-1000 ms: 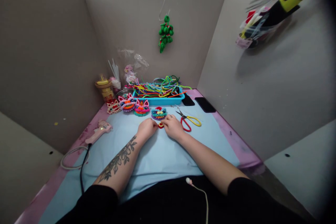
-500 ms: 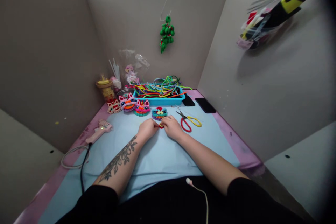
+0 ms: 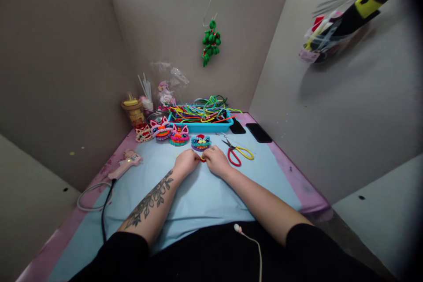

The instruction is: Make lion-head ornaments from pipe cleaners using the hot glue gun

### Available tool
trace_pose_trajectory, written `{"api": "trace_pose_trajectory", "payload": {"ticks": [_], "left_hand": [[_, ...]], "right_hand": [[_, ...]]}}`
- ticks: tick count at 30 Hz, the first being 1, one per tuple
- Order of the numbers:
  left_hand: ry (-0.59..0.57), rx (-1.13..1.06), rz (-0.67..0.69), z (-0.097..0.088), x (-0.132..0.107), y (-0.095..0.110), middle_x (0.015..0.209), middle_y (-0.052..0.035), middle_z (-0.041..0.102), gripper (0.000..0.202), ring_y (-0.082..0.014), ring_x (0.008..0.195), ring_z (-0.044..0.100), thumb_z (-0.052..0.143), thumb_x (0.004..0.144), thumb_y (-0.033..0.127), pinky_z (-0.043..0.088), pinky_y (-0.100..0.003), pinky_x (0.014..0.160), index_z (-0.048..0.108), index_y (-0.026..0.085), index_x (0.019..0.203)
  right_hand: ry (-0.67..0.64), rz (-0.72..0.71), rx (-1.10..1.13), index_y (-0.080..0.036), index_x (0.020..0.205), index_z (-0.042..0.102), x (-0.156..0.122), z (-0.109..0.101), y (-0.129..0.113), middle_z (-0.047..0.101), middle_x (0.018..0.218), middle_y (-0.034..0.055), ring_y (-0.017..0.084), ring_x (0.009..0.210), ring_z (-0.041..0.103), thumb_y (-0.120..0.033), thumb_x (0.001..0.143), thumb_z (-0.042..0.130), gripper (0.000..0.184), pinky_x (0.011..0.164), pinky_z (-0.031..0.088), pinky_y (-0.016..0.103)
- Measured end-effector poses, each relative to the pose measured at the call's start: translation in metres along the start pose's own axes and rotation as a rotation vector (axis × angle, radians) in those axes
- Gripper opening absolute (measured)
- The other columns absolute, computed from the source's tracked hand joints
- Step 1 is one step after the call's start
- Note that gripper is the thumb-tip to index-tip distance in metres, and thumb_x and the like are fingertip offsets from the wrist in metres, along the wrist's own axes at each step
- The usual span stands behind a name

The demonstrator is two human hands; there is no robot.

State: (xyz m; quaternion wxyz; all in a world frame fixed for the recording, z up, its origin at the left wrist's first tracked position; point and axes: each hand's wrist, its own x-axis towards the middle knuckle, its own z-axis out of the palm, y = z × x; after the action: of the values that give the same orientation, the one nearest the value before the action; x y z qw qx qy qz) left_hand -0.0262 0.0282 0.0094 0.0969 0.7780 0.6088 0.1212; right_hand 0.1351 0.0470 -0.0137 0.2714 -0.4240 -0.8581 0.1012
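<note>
My left hand [image 3: 187,161] and my right hand [image 3: 216,160] meet at the middle of the blue cloth, fingertips pinched. Between them is a small red and yellow piece [image 3: 202,159], perhaps bent pipe cleaner; the fingers cover most of it. Just beyond sits a teal fuzzy lion-head figure [image 3: 200,142] with a red top and yellow nose. To its left stand a pink and teal head [image 3: 179,135], a purple and orange one [image 3: 161,130] and a cream and red one [image 3: 143,134]. Right of my right hand lie scissors [image 3: 238,152] with one red and one yellow handle, blades apart.
A blue tray [image 3: 201,128] heaped with colourful pipe cleaners stands at the back. Two dark phone-like slabs [image 3: 258,132] lie to its right. At the left rests a pink glue gun [image 3: 124,165] with a cord. Grey panels enclose three sides; a tool holder [image 3: 330,35] hangs right.
Both hands stay nearly in place, still pinching the small red and yellow piece. Its yellow part looks slightly different between the fingertips. The view has shifted very slightly.
</note>
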Motion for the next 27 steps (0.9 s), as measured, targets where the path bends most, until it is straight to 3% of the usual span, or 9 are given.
{"api": "trace_pose_trajectory", "payload": {"ticks": [8, 16, 21, 27], "left_hand": [[-0.021, -0.046, -0.022, -0.0023, 0.0008, 0.0002, 0.088, -0.0061, 0.069, 0.026, -0.0190, 0.082, 0.061, 0.052, 0.074, 0.022, 0.044, -0.026, 0.076, 0.073, 0.025, 0.088], [-0.003, -0.053, -0.066, 0.0016, 0.0020, -0.0044, 0.083, -0.0064, 0.070, 0.021, -0.0191, 0.079, 0.061, 0.053, 0.071, 0.025, 0.043, -0.026, 0.069, 0.071, 0.021, 0.082], [0.001, -0.066, -0.065, 0.0003, 0.0013, -0.0034, 0.083, -0.0058, 0.069, 0.018, -0.0185, 0.077, 0.061, 0.053, 0.071, 0.025, 0.042, -0.026, 0.066, 0.068, 0.020, 0.080], [0.028, -0.071, -0.082, -0.0010, 0.0001, -0.0022, 0.087, -0.0063, 0.068, 0.017, -0.0183, 0.078, 0.061, 0.055, 0.071, 0.022, 0.042, -0.025, 0.065, 0.063, 0.019, 0.085]], "right_hand": [[0.005, -0.006, -0.013, -0.021, 0.078, 0.066, -0.0003, 0.0021, -0.0007, 0.066, 0.086, 0.0042, 0.021, 0.090, 0.047, -0.009, 0.078, 0.049, 0.021, 0.080, 0.038, 0.033], [0.004, -0.020, -0.013, -0.022, 0.077, 0.065, -0.0005, 0.0019, -0.0017, 0.065, 0.087, 0.0034, 0.021, 0.091, 0.046, -0.010, 0.078, 0.049, 0.020, 0.082, 0.036, 0.033], [0.026, 0.045, -0.015, -0.021, 0.088, 0.062, -0.0009, 0.0030, -0.0025, 0.061, 0.081, 0.0048, 0.022, 0.092, 0.048, -0.013, 0.077, 0.051, 0.017, 0.079, 0.037, 0.032], [0.045, 0.061, 0.039, -0.022, 0.096, 0.058, 0.0014, 0.0040, -0.0008, 0.057, 0.089, 0.0051, 0.021, 0.096, 0.048, -0.014, 0.079, 0.051, 0.020, 0.082, 0.037, 0.032]]}}
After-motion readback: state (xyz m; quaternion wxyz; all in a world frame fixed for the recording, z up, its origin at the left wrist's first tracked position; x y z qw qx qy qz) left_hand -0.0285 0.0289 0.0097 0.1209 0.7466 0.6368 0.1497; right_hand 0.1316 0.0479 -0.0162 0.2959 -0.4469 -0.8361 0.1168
